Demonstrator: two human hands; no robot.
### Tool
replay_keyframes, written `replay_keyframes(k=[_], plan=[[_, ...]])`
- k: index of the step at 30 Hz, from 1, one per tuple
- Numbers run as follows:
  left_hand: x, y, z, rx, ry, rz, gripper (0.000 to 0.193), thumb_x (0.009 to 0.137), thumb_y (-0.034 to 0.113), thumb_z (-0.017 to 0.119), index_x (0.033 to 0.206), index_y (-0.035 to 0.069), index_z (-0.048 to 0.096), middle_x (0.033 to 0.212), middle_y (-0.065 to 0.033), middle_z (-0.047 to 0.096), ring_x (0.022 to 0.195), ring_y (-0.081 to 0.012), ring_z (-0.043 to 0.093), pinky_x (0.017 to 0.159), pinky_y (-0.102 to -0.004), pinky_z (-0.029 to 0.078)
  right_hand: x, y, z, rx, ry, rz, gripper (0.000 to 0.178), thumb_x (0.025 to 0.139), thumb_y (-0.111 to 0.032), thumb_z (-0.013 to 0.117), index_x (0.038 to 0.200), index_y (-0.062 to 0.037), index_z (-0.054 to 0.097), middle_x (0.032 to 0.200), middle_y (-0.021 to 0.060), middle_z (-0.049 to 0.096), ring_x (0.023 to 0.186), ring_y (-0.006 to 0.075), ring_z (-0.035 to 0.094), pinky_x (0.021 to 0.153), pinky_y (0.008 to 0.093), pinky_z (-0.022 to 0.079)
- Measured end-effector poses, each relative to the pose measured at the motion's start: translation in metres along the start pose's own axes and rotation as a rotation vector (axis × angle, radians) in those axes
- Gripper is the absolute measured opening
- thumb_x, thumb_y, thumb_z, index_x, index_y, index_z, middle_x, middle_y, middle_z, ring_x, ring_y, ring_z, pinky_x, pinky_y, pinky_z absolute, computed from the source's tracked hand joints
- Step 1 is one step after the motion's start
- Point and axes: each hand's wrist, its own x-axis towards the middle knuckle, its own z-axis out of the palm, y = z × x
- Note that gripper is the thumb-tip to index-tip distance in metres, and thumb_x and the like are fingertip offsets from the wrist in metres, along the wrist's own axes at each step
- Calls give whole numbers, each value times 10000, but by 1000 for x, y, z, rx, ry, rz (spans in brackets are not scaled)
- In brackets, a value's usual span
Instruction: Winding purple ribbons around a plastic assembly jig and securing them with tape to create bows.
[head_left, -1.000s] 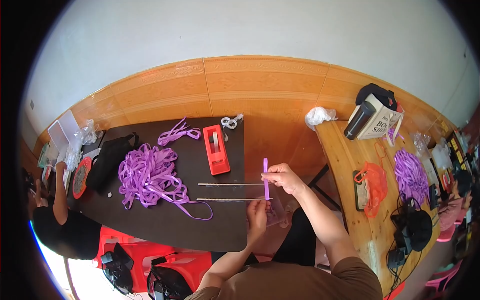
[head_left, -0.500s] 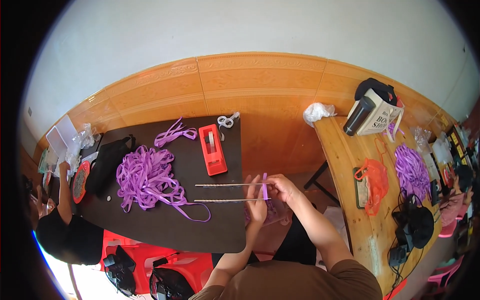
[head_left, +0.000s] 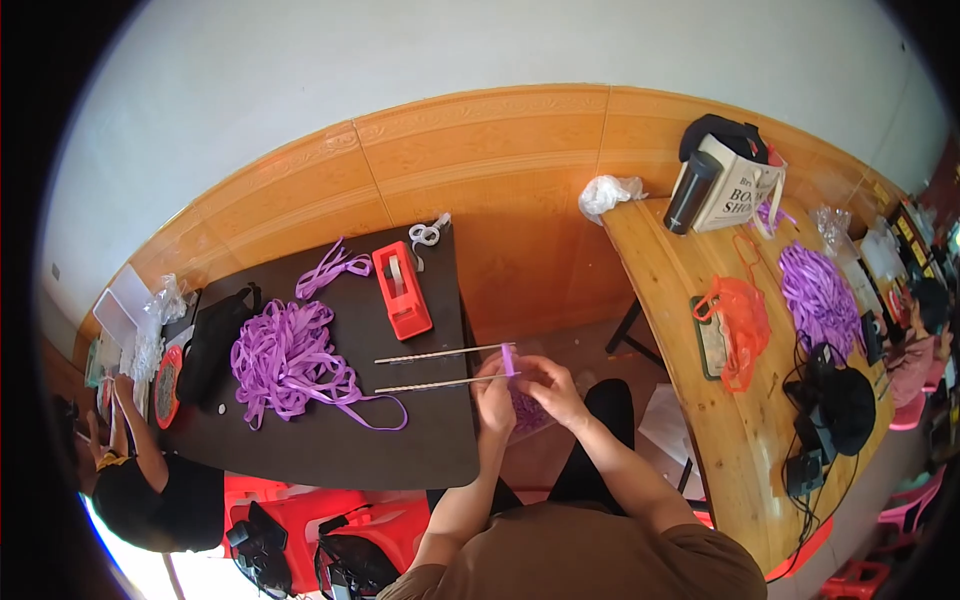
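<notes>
Two thin, partly twisted metal rods [head_left: 430, 384] jut out side by side over the right part of the dark table. A short length of purple ribbon [head_left: 509, 359] spans the two rods near their right ends. My left hand [head_left: 494, 405] is closed at the ribbon beside the nearer rod. My right hand [head_left: 553, 390] is bent round to the same spot from the right, its fingers pinched at the ribbon; the fingertips partly hide each other. A loose heap of purple ribbon [head_left: 285, 360] lies on the table to the left, one end trailing towards the rods.
The dark table [head_left: 400, 455] bears a red tape dispenser [head_left: 402, 290], white-handled scissors [head_left: 428, 232], a small ribbon bundle [head_left: 332, 270] and a black bag [head_left: 212, 345]. A wooden table [head_left: 660, 290] at right carries another ribbon pile [head_left: 820, 295] and a red plastic bag [head_left: 738, 325]. Another person [head_left: 150, 490] sits at left.
My left hand's outstretched fingers have folded in towards the ribbon. My right hand has come down lower beside it. The whole view has shifted slightly.
</notes>
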Motion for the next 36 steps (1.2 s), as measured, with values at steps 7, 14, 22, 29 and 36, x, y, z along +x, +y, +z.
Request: replay_keyframes(k=[7, 14, 22, 29, 36], plan=[[-7, 1, -2, -71, 19, -61, 154, 825, -3, 560, 932, -10, 671, 999, -126, 654, 978, -200, 594, 894, -303, 431, -10, 12, 15, -384, 101, -222, 181, 800, 7, 608, 981, 3, 608, 860, 59, 621, 779, 104, 577, 667, 234, 452], [-9, 1, -3, -39, 52, -89, 151, 831, -2, 558, 933, -8, 669, 939, -114, 668, 856, -173, 615, 827, -287, 463, -16, 20, 21, -169, 143, -114, 101, 832, 0, 582, 927, 22, 610, 774, 36, 616, 710, 53, 545, 605, 197, 428], [-10, 0, -5, -79, 51, -112, 148, 843, 15, 546, 924, -2, 669, 865, -102, 670, 759, -155, 618, 716, -256, 489, -19, 14, 28, -122, 165, -127, 84, 860, -26, 559, 876, 29, 620, 740, 7, 608, 680, 40, 522, 574, 186, 401], [-26, 31, 8, -160, 50, -337, 166, 866, 66, 521, 931, 3, 660, 752, -59, 636, 622, -101, 561, 570, -205, 447, -23, 1, 35, 165, 137, 90, 151, 888, -82, 531, 795, -12, 626, 696, 14, 584, 586, 57, 495, 529, 185, 384], [-47, 48, 34, -242, 228, -308, 257, 906, 173, 455, 984, -9, 619, 681, 24, 491, 560, -61, 388, 475, -198, 313, -25, -18, 43, 202, 159, 189, 161, 887, -100, 538, 773, -24, 622, 677, 13, 574, 569, 62, 490, 530, 179, 382]])
